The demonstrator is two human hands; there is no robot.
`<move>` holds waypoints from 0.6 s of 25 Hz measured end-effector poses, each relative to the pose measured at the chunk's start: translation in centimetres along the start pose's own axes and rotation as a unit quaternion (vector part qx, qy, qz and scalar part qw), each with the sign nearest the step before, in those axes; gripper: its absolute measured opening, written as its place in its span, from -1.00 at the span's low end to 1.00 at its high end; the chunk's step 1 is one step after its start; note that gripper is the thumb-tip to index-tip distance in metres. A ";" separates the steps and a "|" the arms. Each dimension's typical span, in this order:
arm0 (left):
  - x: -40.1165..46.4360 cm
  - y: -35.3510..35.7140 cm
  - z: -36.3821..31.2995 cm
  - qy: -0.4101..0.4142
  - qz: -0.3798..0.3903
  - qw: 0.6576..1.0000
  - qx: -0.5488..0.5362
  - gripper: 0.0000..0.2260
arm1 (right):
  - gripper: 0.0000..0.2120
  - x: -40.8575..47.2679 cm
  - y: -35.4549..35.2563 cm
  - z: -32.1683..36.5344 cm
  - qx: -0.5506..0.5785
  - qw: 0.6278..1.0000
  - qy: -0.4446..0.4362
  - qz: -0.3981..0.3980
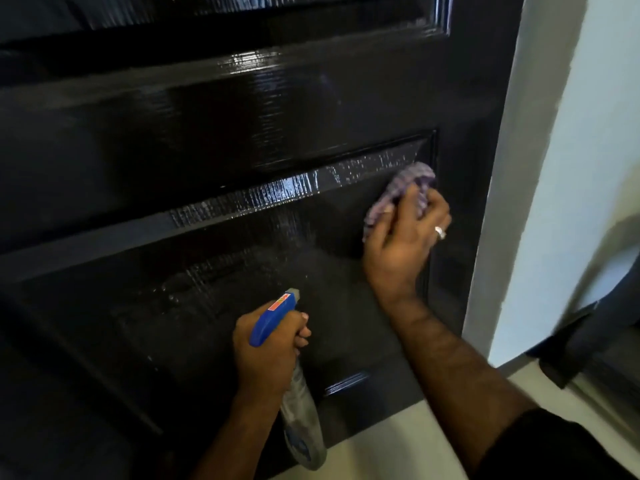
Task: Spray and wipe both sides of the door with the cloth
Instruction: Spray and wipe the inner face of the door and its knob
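A pale wall [568, 168] and light floor [398, 441] border the work area at the right and bottom; the glossy black panelled door [207, 133] fills the rest of the view. Wet streaks and droplets show on the lower recessed panel.

The right hand [403, 244] pinches the purple cloth [405, 188] between curled fingers and presses it against the upper right corner of the lower panel. The cloth is soft and bunched; it appears light and should conform to the panel mouldings. Grip it as a wad so that no loose edge trails.

The left hand [268, 355] grips the neck of the spray bottle [298, 403], fingers curled round the trigger under the blue head, nozzle aimed at the panel. The bottle likely becomes slippery when wet; hold at the neck.

The door face is rigid, and probably slick where wetted. Only this side is visible; the state of the other side cannot be determined.
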State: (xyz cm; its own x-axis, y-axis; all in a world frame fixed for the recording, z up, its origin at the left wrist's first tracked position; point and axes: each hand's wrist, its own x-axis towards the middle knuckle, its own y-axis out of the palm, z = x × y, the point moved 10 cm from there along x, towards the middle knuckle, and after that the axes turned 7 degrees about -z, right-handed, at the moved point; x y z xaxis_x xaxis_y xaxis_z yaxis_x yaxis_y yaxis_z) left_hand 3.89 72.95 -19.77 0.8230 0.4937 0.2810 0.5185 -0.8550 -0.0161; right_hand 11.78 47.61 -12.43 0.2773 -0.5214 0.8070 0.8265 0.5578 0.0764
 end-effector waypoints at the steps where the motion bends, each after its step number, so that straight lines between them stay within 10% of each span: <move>1: -0.3 -0.4 0.8 -0.009 -0.015 1.000 0.005 -0.81 | -0.58 -1.6 1.0 2.3 0.027 0.997 -0.063 0.026; 6: -2.3 -2.0 5.2 -0.098 -0.034 0.995 0.001 -0.84 | -0.57 -16.2 0.1 0.8 0.009 0.809 -0.511 0.290; 11: -3.4 -3.8 7.3 -0.121 -0.024 0.992 0.007 -0.81 | -0.41 -4.6 0.7 1.1 -0.015 0.972 -0.220 0.077; 15: -1.2 -4.6 5.7 -0.101 -0.053 0.993 -0.036 -0.92 | -0.52 -14.9 3.8 8.5 0.095 0.921 -0.341 0.163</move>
State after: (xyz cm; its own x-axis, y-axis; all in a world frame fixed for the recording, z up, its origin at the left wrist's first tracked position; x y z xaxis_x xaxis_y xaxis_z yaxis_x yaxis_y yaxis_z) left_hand 1.80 77.16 -25.47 0.7980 0.5974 0.0792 0.5929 -0.8018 0.0745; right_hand 6.65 63.01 -19.23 0.0700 0.1842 0.9804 0.6352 0.7495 -0.1862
